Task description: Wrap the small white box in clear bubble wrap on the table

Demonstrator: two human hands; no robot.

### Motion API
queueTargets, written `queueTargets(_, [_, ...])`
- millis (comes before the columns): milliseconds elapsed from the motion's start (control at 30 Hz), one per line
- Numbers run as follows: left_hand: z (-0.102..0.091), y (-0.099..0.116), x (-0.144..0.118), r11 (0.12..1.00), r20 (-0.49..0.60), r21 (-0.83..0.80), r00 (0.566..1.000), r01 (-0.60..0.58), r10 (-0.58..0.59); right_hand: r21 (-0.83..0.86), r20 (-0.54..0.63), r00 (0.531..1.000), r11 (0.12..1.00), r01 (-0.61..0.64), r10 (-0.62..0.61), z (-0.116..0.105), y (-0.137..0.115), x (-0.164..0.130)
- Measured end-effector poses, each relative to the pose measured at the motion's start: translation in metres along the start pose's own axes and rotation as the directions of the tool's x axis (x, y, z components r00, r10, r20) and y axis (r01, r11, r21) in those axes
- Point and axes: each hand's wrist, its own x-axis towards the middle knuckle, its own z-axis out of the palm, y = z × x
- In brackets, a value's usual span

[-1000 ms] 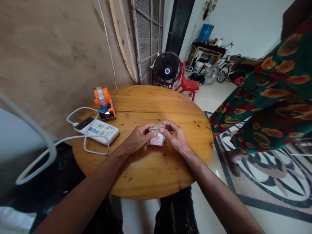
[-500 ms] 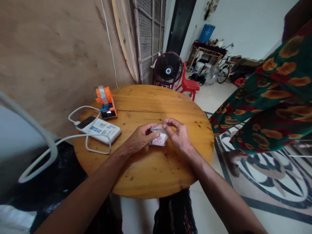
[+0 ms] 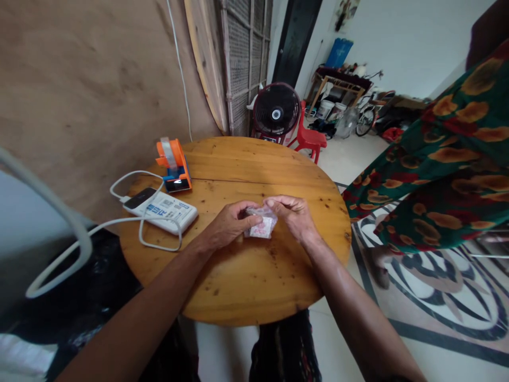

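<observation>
A small clear plastic bag (image 3: 262,227) with pink and white contents is between my hands, just above or on the round wooden table (image 3: 238,286). My left hand (image 3: 237,220) is closed on the bag's left side, thumb across its front. At the bag's upper right edge, my right hand (image 3: 292,212) pinches with thumb and forefinger close together, and the film seems to reach up to those fingertips. What exactly lies inside the bag is too small to make out.
Left on the table are an orange and blue tape dispenser (image 3: 175,165), a white box-like device (image 3: 170,211) and a phone (image 3: 140,198) with a looping white cable (image 3: 141,233). Behind stand a fan (image 3: 275,111) and red chair (image 3: 310,135). A person in patterned clothing (image 3: 441,154) stands at right.
My right hand has shifted slightly up, its thumb and forefinger now together at the bag's top edge. The left hand keeps its hold.
</observation>
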Motion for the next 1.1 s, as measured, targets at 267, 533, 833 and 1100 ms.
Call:
queueTargets(267, [0.0,0.003,-0.001,0.999,-0.019,0.049,1.0,0.015,-0.014,-0.279,0.131,0.966,0.927,0.25,-0.221,0.004,-0.01,-0.022])
queueTargets(533, [0.0,-0.008,0.001,1.0,-0.103,0.005,0.994,0.031,-0.03,-0.559,0.116,0.902,0.723,0.405,-0.415,0.01,0.003,-0.037])
queueTargets(833, [-0.008,-0.002,-0.005,1.0,0.117,-0.019,0.993,-0.005,0.007,-0.799,0.355,0.873,0.376,0.469,-0.334,-0.002,0.007,-0.046])
queueTargets(1100, [-0.011,0.002,-0.012,0.964,0.069,0.253,0.995,-0.085,0.069,-0.838,0.407,0.883,0.288,0.463,-0.234,-0.003,0.011,-0.056])
